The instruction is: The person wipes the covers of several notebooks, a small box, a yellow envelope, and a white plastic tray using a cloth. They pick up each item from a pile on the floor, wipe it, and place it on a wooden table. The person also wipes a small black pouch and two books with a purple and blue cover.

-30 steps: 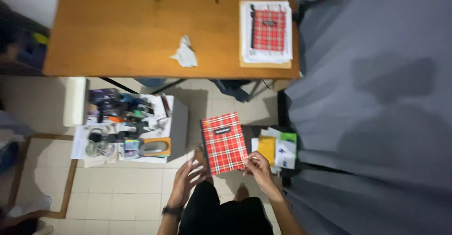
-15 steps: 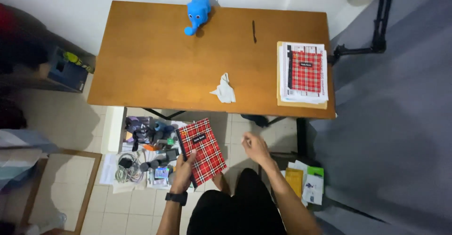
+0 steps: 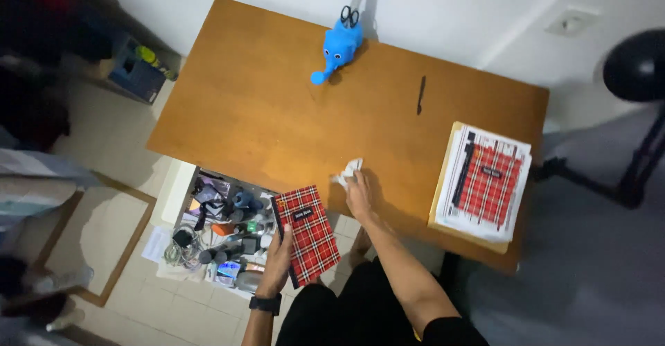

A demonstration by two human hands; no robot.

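Observation:
My left hand grips a red plaid notebook by its lower left edge, holding it below the near edge of the wooden desk. My right hand rests on the desk's near edge, fingers on a crumpled white tissue. A black watch sits on my left wrist.
On the desk: a blue elephant-shaped holder with scissors, a black pen, and a stack of papers with a second red plaid notebook at right. An open drawer full of clutter sits under the desk at left. Black stand at right.
The view has shifted so the whole desk shows. My right hand left the notebook and reached up to the tissue; my left hand holds the notebook alone.

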